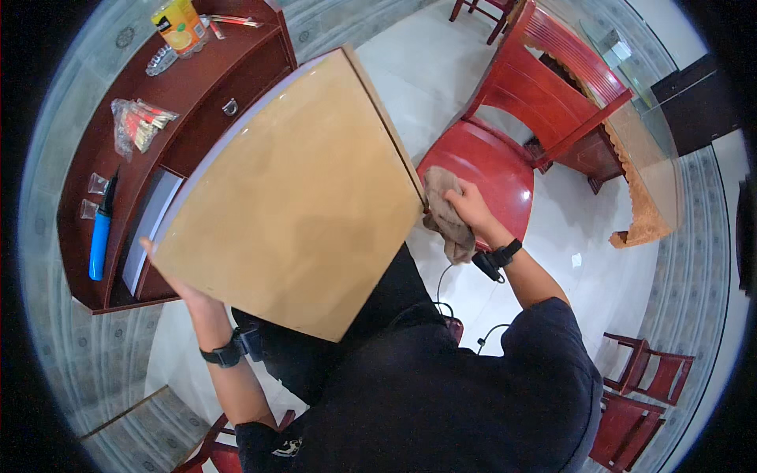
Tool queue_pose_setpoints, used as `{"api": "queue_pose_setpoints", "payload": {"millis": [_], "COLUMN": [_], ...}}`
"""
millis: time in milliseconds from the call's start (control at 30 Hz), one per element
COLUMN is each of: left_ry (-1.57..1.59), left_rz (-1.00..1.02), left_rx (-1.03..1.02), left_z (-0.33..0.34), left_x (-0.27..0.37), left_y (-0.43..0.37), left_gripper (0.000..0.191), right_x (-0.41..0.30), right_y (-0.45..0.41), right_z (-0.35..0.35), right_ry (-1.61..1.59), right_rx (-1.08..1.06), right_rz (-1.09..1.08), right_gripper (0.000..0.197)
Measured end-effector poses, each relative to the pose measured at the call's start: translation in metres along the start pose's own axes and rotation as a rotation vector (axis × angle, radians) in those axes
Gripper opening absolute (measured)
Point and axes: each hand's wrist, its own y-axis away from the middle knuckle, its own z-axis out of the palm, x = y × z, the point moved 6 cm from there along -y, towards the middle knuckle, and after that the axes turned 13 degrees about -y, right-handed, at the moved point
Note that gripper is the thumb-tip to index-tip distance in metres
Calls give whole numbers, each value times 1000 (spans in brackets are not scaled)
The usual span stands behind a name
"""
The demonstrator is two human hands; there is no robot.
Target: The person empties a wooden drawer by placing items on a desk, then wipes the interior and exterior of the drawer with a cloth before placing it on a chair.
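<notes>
A large tan wooden panel [295,195], which looks like the underside of a drawer, is tilted in front of me above my lap. My left hand [189,290] grips its lower left edge; most of the fingers are hidden behind it. A crumpled grey-brown cloth [446,207] is bunched in my right hand [470,210], beside the panel's right corner. Along the panel's right side runs a narrow edge with a dark groove. Black straps with small devices circle both wrists.
At left stands a dark red wooden cabinet [201,106] bearing a blue hand pump [102,236], a bagged bundle of sticks [142,124], small clear cups [94,183] and an orange-labelled bottle [179,26]. A red wooden chair [485,165] is close on the right. Cables [440,290] hang near my lap.
</notes>
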Motion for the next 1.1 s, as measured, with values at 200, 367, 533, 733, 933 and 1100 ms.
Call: {"api": "queue_pose_setpoints", "payload": {"millis": [200, 367, 533, 733, 933, 1100], "left_ry": [-135, -289, -708, -610, -446, -419], "left_rz": [180, 880, 1237, 1409, 1345, 1334], "left_rx": [-210, -424, -958, -1313, -1362, -1363], "left_z": [6, 98, 213, 267, 300, 317], "left_x": [31, 33, 5, -68, -145, -161], "left_y": [3, 88, 146, 163, 160, 163], "left_gripper": [85, 95, 70, 70, 67, 66], "right_x": [-41, -26, 60, 109, 107, 128], "right_y": [-5, 1, 44, 127, 194, 216], "right_z": [3, -13, -113, -192, -243, -280], "right_ry": [-653, -754, -991, -1111, -846, -744], "right_rx": [-206, -142, -36, 332, 695, 721], "right_rz": [250, 374, 567, 315, 290, 309], "right_gripper": [37, 48, 51, 45, 55, 56]}}
